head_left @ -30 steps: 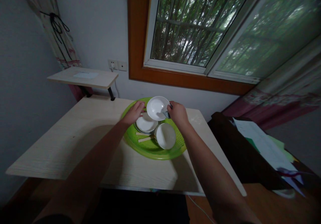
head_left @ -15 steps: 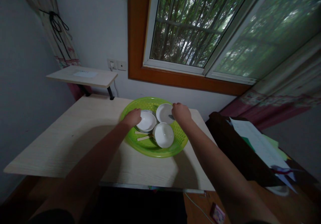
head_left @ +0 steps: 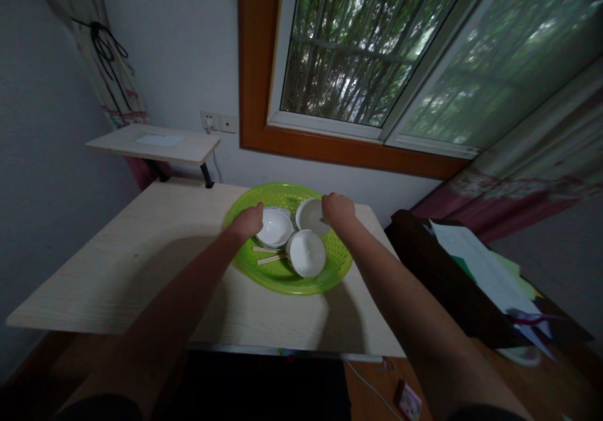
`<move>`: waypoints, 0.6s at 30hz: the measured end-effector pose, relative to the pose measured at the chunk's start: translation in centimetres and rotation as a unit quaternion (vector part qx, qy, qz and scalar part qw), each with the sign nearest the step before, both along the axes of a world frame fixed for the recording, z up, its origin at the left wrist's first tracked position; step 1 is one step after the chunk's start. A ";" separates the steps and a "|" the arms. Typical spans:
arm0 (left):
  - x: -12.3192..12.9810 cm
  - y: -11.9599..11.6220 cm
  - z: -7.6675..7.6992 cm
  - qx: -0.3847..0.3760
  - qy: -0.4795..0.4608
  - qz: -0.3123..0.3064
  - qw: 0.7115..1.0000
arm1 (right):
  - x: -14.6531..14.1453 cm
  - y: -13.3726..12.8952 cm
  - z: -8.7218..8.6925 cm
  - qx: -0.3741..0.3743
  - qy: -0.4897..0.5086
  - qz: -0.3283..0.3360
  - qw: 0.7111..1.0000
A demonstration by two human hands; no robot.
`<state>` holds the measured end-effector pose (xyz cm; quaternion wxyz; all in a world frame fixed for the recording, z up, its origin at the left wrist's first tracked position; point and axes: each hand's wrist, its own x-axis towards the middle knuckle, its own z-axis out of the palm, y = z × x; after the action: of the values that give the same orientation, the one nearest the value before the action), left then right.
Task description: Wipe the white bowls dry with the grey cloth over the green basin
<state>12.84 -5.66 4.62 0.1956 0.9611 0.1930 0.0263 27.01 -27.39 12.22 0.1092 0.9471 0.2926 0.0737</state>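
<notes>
A green plastic basket point(head_left: 282, 286) on the table holds white bowls and light wooden chopsticks point(head_left: 268, 259). My left hand point(head_left: 249, 221) is closed on the left edge of the left white bowl point(head_left: 275, 227), which sits on other dishes. My right hand point(head_left: 338, 210) is closed at the right edge of the back white bowl point(head_left: 309, 215); a small grey piece shows by its fingers. In front stands another white bowl point(head_left: 306, 254), touched by neither hand. The chopsticks' right ends are hidden beside this front bowl.
A small raised shelf point(head_left: 188, 151) with a paper stands at the table's back left. Behind the table point(head_left: 117, 245) are a wall and window. Papers point(head_left: 480, 264) lie on a dark brown piece at the right. A cable and small box point(head_left: 409, 402) are on the floor.
The back bowl has shifted slightly right and forward toward me, and now looks more tilted. My right hand has moved very slightly left; my left hand stays at the left bowl.
</notes>
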 end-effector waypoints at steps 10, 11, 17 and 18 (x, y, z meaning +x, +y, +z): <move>-0.1 -0.2 0.7 -0.002 -0.113 0.007 0.994 | 0.4 -0.6 1.7 0.016 0.014 0.005 1.000; -0.1 -0.1 0.8 -0.009 -0.133 0.011 0.991 | 0.3 -0.8 2.0 0.031 0.009 0.012 0.999; 0.1 0.9 1.9 -0.068 -0.234 0.079 0.967 | -2.1 -0.6 2.5 0.228 0.000 0.119 0.966; 0.0 1.1 2.0 -0.084 -0.239 0.085 0.964 | -2.6 -0.3 2.3 0.266 0.015 0.146 0.953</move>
<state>12.88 -4.56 6.63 0.3132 0.8868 0.2236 0.2558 24.42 -27.68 14.50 -0.1628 0.8900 0.3988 0.1492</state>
